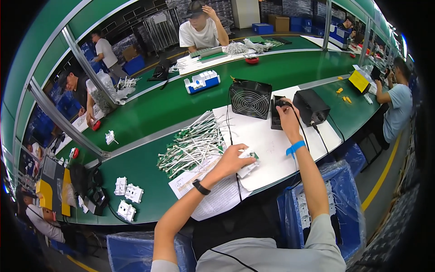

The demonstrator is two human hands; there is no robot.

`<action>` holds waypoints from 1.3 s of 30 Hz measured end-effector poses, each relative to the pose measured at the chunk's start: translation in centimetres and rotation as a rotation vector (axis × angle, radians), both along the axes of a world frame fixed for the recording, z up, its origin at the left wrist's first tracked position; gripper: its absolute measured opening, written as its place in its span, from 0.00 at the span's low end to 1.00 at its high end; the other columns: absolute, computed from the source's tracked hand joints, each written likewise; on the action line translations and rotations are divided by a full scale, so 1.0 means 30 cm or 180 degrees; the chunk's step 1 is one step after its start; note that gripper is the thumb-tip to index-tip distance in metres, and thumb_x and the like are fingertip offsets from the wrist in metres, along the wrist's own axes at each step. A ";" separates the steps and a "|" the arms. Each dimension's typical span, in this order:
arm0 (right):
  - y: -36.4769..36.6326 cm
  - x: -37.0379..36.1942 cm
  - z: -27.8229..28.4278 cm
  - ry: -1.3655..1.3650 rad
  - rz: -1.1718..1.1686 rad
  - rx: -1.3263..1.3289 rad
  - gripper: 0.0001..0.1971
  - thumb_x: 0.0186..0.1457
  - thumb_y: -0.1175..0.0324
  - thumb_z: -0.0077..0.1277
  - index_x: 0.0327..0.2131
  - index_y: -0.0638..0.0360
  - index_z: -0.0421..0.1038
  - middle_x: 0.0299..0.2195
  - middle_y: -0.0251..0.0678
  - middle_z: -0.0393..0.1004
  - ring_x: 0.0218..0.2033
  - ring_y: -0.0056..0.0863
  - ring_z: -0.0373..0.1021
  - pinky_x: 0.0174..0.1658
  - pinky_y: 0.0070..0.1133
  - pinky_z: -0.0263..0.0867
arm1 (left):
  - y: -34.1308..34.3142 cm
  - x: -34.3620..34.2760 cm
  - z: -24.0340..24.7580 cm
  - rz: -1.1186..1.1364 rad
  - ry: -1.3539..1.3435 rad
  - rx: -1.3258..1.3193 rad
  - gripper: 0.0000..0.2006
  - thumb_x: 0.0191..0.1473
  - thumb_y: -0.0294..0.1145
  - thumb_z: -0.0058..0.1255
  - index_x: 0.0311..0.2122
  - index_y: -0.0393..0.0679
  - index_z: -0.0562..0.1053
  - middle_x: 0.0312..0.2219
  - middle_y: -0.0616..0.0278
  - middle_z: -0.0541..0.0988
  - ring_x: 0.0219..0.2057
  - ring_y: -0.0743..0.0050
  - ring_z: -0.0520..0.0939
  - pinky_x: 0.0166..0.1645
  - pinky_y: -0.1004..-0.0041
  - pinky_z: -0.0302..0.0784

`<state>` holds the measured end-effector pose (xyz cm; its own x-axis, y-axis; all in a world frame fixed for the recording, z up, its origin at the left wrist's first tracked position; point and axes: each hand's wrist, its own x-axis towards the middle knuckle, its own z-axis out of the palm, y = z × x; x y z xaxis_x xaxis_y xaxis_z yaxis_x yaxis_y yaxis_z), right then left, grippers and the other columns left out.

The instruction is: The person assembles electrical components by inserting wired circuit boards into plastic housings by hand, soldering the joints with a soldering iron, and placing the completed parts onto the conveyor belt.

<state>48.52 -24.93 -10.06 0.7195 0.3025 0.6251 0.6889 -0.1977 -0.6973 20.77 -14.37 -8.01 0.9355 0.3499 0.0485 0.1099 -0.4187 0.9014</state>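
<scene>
Three spare parts [129, 194] lie on the bench [149, 156], at the left hand's eight to nine o'clock. Wires [192, 147] are heaped at its ten o'clock, a printed sheet [213, 199] at seven. The left hand [233, 162] pinches a white part [247, 171] between thumb and fingers; the part sticks out from the grip at four o'clock, over the mat [272, 145]. A fan [250, 100] stands at this hand's half past twelve. Further right, the right hand [289, 119] curls its fingers around a black handle [281, 104], at its eleven o'clock, beside a stand [275, 120]; whether handle and stand touch, I cannot tell. A black box [311, 106] sits at two o'clock.
</scene>
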 end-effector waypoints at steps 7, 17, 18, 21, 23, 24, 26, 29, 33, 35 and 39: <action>-0.060 -0.029 0.066 -0.0522 -0.0398 -0.0073 0.10 0.65 0.64 0.53 0.39 0.62 0.75 0.26 0.45 0.80 0.28 0.44 0.77 0.35 0.31 0.70 | 0.018 0.116 -0.090 0.0308 0.0266 0.0585 0.30 0.48 0.43 0.68 0.51 0.34 0.73 0.39 0.43 0.81 0.43 0.46 0.82 0.48 0.60 0.77; -0.232 -0.234 0.038 0.0684 0.0707 0.1826 0.09 0.72 0.65 0.40 0.43 0.59 0.67 0.21 0.32 0.68 0.20 0.16 0.63 0.25 0.16 0.59 | 0.043 0.123 -0.107 0.0295 -0.0753 0.1464 0.23 0.53 0.42 0.62 0.50 0.38 0.77 0.45 0.46 0.76 0.47 0.48 0.78 0.53 0.60 0.74; -0.258 -0.245 0.017 0.0799 0.0800 0.1835 0.07 0.71 0.66 0.41 0.43 0.59 0.67 0.21 0.32 0.68 0.20 0.16 0.63 0.25 0.16 0.59 | 0.018 0.099 -0.070 0.0192 -0.0633 0.1691 0.22 0.53 0.40 0.62 0.51 0.39 0.77 0.45 0.47 0.75 0.48 0.49 0.76 0.54 0.61 0.73; -0.289 -0.279 -0.021 0.1209 0.0916 0.1707 0.04 0.67 0.73 0.49 0.42 0.60 0.66 0.23 0.30 0.68 0.22 0.15 0.64 0.25 0.15 0.59 | -0.026 0.050 -0.027 -0.0115 -0.0405 0.1936 0.20 0.52 0.36 0.62 0.50 0.41 0.76 0.48 0.51 0.74 0.52 0.53 0.73 0.56 0.62 0.72; -0.273 -0.279 -0.031 0.1304 0.1031 0.1603 0.05 0.65 0.74 0.51 0.41 0.60 0.66 0.25 0.29 0.68 0.23 0.14 0.64 0.25 0.14 0.59 | -0.031 0.057 -0.058 -0.0383 -0.0707 0.2265 0.20 0.52 0.35 0.62 0.50 0.41 0.76 0.48 0.51 0.74 0.52 0.52 0.73 0.56 0.61 0.72; -0.271 -0.270 -0.044 0.1332 0.1024 0.1491 0.04 0.65 0.74 0.52 0.40 0.60 0.67 0.27 0.29 0.68 0.23 0.13 0.63 0.27 0.14 0.58 | -0.030 0.058 -0.068 -0.0396 -0.0621 0.2313 0.19 0.53 0.34 0.61 0.50 0.42 0.76 0.48 0.51 0.73 0.52 0.51 0.73 0.56 0.61 0.72; -0.237 -0.255 -0.076 0.1083 0.0839 0.1515 0.03 0.65 0.74 0.52 0.38 0.61 0.68 0.27 0.27 0.68 0.24 0.12 0.61 0.28 0.14 0.57 | -0.028 0.059 -0.086 -0.0405 -0.0535 0.2278 0.19 0.53 0.33 0.60 0.51 0.43 0.76 0.49 0.51 0.73 0.52 0.51 0.73 0.56 0.61 0.72; -0.206 -0.247 -0.074 0.0745 0.0906 0.1008 0.05 0.65 0.73 0.51 0.35 0.62 0.67 0.25 0.26 0.66 0.26 0.13 0.61 0.29 0.16 0.56 | -0.023 0.064 -0.094 -0.0418 -0.0454 0.2205 0.17 0.54 0.31 0.59 0.50 0.44 0.76 0.49 0.49 0.73 0.53 0.49 0.72 0.57 0.60 0.71; -0.193 -0.243 -0.126 0.0394 0.1068 0.1272 0.07 0.64 0.71 0.51 0.33 0.59 0.64 0.23 0.25 0.62 0.23 0.12 0.56 0.27 0.16 0.54 | -0.025 0.067 -0.094 -0.0311 -0.0633 0.2401 0.17 0.53 0.29 0.58 0.50 0.44 0.76 0.49 0.49 0.73 0.53 0.47 0.72 0.57 0.59 0.71; -0.195 -0.237 -0.142 0.0514 0.1194 0.1183 0.07 0.64 0.71 0.51 0.33 0.58 0.64 0.23 0.25 0.63 0.23 0.12 0.56 0.27 0.16 0.54 | -0.029 0.063 -0.104 -0.0249 -0.0697 0.2437 0.17 0.53 0.28 0.58 0.50 0.44 0.76 0.50 0.49 0.72 0.53 0.47 0.72 0.58 0.59 0.71; -0.191 -0.234 -0.154 0.0629 0.1389 0.0986 0.07 0.63 0.72 0.52 0.34 0.58 0.64 0.23 0.24 0.63 0.23 0.11 0.55 0.26 0.15 0.52 | -0.032 0.062 -0.119 -0.0192 -0.0690 0.2262 0.18 0.53 0.27 0.58 0.50 0.44 0.76 0.51 0.48 0.72 0.53 0.47 0.72 0.58 0.58 0.70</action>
<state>41.51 -30.66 -14.67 0.6812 0.4219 0.5983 0.5115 0.3103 -0.8013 22.62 -15.33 -11.59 0.8958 0.1138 0.4295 -0.0812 -0.9084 0.4101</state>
